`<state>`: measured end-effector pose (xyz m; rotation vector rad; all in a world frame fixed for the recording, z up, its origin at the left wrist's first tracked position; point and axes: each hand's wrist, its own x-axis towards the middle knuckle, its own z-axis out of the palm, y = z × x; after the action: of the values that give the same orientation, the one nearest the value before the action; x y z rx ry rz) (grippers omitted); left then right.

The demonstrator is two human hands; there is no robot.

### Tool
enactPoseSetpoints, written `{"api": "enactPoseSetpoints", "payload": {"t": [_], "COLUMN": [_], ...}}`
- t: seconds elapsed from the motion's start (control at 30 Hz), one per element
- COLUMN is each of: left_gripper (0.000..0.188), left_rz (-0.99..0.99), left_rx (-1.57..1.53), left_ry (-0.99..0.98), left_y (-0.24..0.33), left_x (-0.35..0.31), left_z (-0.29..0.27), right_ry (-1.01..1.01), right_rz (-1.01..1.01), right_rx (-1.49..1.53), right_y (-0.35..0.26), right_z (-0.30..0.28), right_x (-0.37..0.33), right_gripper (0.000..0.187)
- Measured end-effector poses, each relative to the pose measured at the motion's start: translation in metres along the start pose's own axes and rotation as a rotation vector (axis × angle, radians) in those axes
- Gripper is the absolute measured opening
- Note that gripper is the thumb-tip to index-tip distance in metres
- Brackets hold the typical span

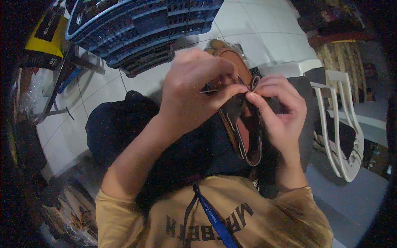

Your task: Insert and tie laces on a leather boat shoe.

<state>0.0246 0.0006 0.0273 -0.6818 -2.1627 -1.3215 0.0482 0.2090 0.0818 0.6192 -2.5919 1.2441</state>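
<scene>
Two tight pinches, my left hand (pixel 196 80) and right hand (pixel 283 99), held the strap (pixel 256 82) of a brown sandal (pixel 243 134) over my lap (pixel 194 153); working that strap seemed underway, calling next for steadiness.

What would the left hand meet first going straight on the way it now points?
The left hand would first meet the sandal strap, just at its thumb tip, then probably the right hand; exact depth is hard to judge.

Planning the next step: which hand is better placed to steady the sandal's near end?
Probably the right hand: it lies closer to that end of the sandal. The left hand sits farther left; both pinch the strap.
</scene>
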Motion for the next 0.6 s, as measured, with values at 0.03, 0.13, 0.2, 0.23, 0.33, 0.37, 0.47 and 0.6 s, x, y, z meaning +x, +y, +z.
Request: {"api": "enactPoseSetpoints", "payload": {"t": [0.03, 0.13, 0.2, 0.23, 0.33, 0.37, 0.47, 0.6], "left_gripper": [0.037, 0.027, 0.024, 0.024, 0.027, 0.029, 0.032, 0.029], "left_rz": [0.001, -0.167, -0.212, -0.211, -0.321, -0.382, -0.504, -0.584], "left_rx": [-0.001, -0.195, -0.274, -0.275, -0.471, -0.607, -0.858, -1.020], "left_ry": [0.003, 0.012, -0.033, -0.031, -0.010, 0.004, 0.019, -0.007], "left_y": [0.003, 0.007, 0.008, 0.009, 0.013, 0.014, 0.017, 0.014], "left_x": [-0.002, -0.005, -0.005, -0.006, -0.011, -0.012, -0.010, -0.010], "left_z": [0.004, 0.012, 0.011, 0.012, 0.018, 0.021, 0.022, 0.020], "right_ry": [0.022, 0.054, 0.065, 0.067, 0.069, 0.069, 0.089, 0.094], "right_rz": [-0.015, -0.010, 0.011, 0.030, 0.066, 0.085, 0.102, 0.100], "right_rx": [-0.036, -0.087, -0.103, -0.105, -0.076, -0.043, 0.015, 0.023], "right_y": [-0.002, -0.008, -0.011, -0.011, -0.009, -0.007, -0.003, -0.005], "right_z": [0.001, 0.001, 0.000, 0.000, 0.000, 0.000, 0.002, 0.005], "right_x": [-0.001, -0.003, -0.004, -0.005, -0.006, -0.006, -0.007, -0.007], "right_gripper": [0.013, 0.011, 0.011, 0.011, 0.010, 0.009, 0.009, 0.009]}}
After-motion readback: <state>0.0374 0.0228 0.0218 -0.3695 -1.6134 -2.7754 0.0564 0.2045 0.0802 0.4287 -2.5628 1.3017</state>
